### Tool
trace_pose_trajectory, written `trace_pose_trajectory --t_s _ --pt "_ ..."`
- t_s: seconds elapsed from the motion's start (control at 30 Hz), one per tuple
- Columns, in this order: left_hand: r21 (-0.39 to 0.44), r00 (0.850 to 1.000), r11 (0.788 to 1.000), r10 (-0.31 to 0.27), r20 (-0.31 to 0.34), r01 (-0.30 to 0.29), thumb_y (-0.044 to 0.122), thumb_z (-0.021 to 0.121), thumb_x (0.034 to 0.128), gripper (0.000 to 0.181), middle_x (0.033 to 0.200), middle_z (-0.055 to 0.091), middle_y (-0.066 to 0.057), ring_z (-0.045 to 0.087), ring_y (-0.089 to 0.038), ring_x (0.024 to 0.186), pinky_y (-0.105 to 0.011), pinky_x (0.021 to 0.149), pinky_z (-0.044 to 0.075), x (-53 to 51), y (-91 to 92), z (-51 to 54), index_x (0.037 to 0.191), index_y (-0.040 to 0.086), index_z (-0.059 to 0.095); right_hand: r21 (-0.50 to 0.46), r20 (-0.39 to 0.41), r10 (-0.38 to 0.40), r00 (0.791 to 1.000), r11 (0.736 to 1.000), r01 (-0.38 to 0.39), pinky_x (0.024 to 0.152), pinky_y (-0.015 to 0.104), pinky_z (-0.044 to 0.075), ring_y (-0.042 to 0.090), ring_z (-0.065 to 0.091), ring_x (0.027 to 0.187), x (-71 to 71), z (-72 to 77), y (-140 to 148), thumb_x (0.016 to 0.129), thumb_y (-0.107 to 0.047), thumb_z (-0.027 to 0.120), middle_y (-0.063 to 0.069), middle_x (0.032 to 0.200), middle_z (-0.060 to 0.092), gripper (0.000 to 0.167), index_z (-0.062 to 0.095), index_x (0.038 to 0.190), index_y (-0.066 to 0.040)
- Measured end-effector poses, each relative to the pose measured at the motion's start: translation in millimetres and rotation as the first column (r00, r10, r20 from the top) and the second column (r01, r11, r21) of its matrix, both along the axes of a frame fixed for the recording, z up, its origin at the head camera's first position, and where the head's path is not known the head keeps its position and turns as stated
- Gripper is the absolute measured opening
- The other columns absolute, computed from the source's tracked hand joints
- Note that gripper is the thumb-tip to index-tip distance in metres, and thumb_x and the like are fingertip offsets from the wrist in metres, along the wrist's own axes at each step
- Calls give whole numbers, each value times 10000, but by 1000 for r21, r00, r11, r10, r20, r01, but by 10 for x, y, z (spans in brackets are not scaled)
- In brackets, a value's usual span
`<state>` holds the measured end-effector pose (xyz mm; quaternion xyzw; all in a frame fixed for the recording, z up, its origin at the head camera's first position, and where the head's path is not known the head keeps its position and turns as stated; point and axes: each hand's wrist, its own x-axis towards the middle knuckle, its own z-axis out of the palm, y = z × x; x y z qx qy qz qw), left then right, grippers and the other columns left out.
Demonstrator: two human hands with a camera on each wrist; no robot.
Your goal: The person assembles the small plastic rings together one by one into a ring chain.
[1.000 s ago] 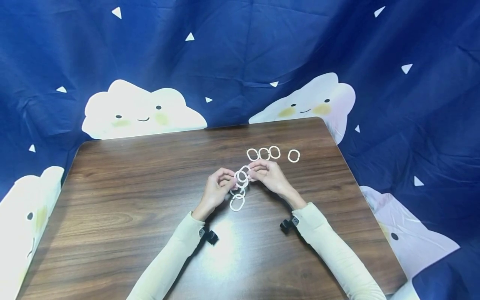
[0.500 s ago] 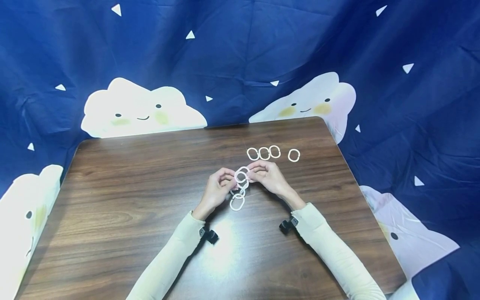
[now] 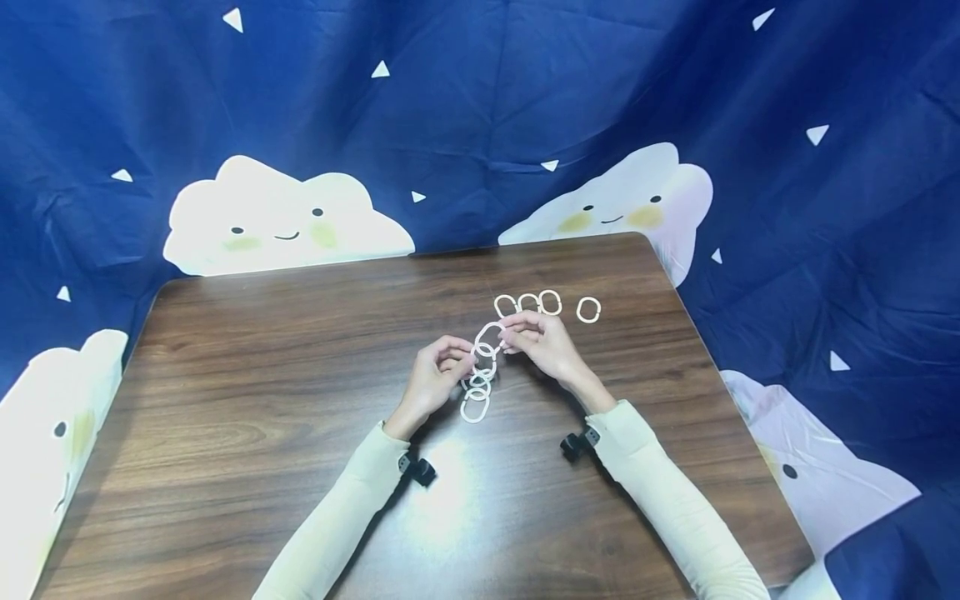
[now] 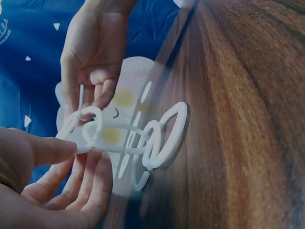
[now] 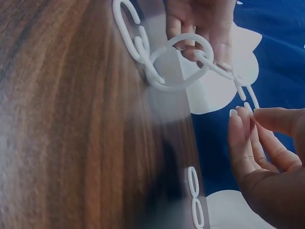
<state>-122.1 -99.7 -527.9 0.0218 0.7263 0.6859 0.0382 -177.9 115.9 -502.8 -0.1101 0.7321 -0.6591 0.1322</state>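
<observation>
Between the hands runs a chain of linked white plastic oval rings [image 3: 475, 421], its lower end lying on the table. My left hand [image 3: 435, 379] pinches an upper ring [image 4: 119, 150] of the chain between thumb and fingers. Farther up, my right hand [image 3: 553, 350] pinches the topmost ring [image 5: 256, 98] by its side. That ring passes through the one at my left fingertips, and a small gap shows in it in the right wrist view. The lower links hang and overlap, so some joints are hidden.
Beyond my right hand lie three loose white rings [image 3: 551, 314] in a row, two partly covered by its fingers. A single ring [image 3: 578, 312] lies farther right. The brown wooden table [image 3: 262, 400] meets a blue cloud-print curtain [image 3: 450, 100] at the back.
My right hand has moved slightly up and right, drawing the top ring away from the one below. The overlapping upper rings now spread out. My left hand stays nearly still.
</observation>
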Motion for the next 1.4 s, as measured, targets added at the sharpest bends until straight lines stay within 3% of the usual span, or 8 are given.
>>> trace_pose_trajectory --t_s 0.33,0.47,0.6,0.7,0.87,1.03,1.4 --pt "-77 1000 997 16 -15 -17 41 734 949 195 1016 761 -251 720 -233 753 -338 702 653 -8 -8 2 1137 -9 718 -9 -37 24 999 1000 -25 803 272 673 75 741 801 16 103 34 993 -27 677 391 1106 671 267 664 1218 116" --pt "-100 1000 995 16 -24 -18 53 725 960 199 1045 755 -276 731 -375 829 -236 691 617 -7 -5 17 1144 -24 717 -2 -47 32 998 999 -32 807 279 674 72 742 807 27 132 41 997 -39 677 371 1124 683 269 666 1219 112" --pt "-128 998 991 36 -49 -42 51 724 962 191 1074 757 -270 740 -423 956 -210 784 619 -5 -5 48 1134 -32 730 6 -48 39 998 999 -39 802 269 672 72 742 809 42 143 38 997 -43 677 363 1147 694 270 669 1217 113" --pt "-139 997 989 51 -59 -58 45 718 964 170 1078 759 -262 749 -411 993 -323 849 664 -18 -8 77 1116 -27 742 10 -40 44 998 999 -43 798 259 670 74 741 809 44 135 36 998 -46 677 367 1150 696 272 670 1216 116" --pt "-122 997 991 51 -60 -58 59 690 989 178 1094 756 -278 744 -456 1010 -352 840 675 -60 -5 147 1136 -24 744 9 -36 42 999 999 -41 792 252 669 74 742 806 37 108 40 997 -39 675 372 1149 691 272 666 1216 122" --pt "-159 996 986 34 -87 -47 105 708 988 196 1098 782 -217 769 -356 1020 -230 878 649 -106 11 215 1156 21 763 7 -37 38 999 999 -38 790 252 669 63 738 798 36 88 43 994 -42 679 369 1137 690 271 663 1207 124" --pt "-194 993 981 -37 -113 14 86 759 945 204 1031 790 -202 781 -285 927 -229 811 657 -188 82 289 1140 29 772 -12 -20 36 999 999 -37 789 250 669 59 732 796 43 81 86 987 -22 679 372 1123 682 260 660 1194 133"
